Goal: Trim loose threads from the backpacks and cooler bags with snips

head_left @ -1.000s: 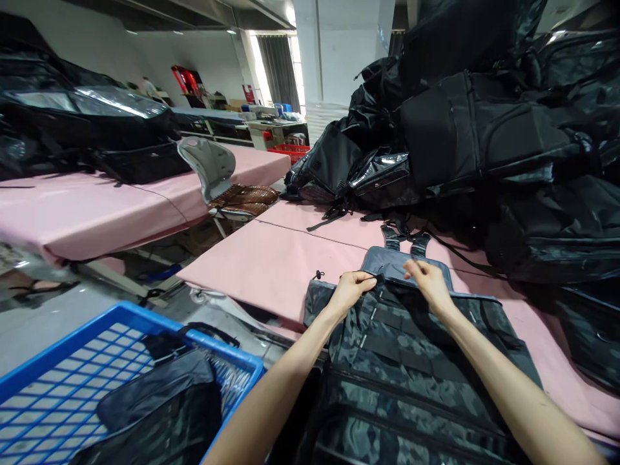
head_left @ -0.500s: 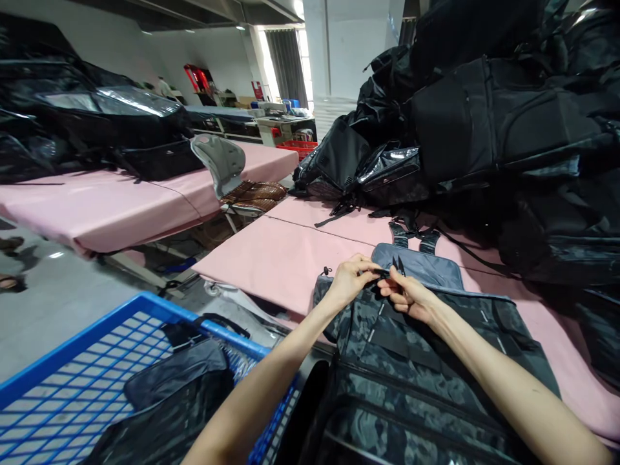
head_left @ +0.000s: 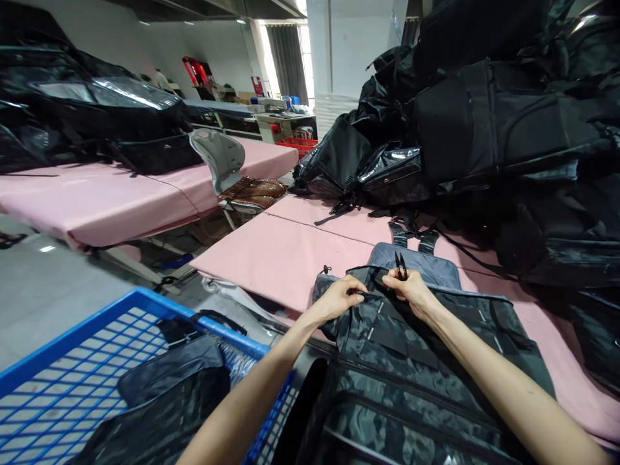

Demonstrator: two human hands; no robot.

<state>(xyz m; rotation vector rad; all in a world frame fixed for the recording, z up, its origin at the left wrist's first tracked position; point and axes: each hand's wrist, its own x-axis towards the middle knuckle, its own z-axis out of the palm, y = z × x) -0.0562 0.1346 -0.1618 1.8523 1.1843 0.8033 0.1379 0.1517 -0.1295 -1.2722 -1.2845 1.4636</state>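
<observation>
A dark camouflage backpack (head_left: 416, 361) lies spread over the pink table in front of me, its grey flap (head_left: 420, 263) and shoulder straps pointing away. My left hand (head_left: 334, 300) is closed in a pinch on a thin black strap at the bag's upper left edge. Close by on the right, my right hand (head_left: 409, 287) is wrapped around black thread snips (head_left: 401, 265), blades pointing up. Its thumb and finger touch the bag's black edge or sit just above it; I cannot tell which.
Black bags (head_left: 484, 123) are piled high at the back right of the pink table (head_left: 252, 252). At lower left stands a blue plastic crate (head_left: 140, 297) with a camouflage bag inside. A grey chair (head_left: 220, 155) stands between this table and another pink one carrying dark bags.
My left hand has moved slightly down and left, away from my right hand. The right hand has shifted a little right, and the snips show more clearly.
</observation>
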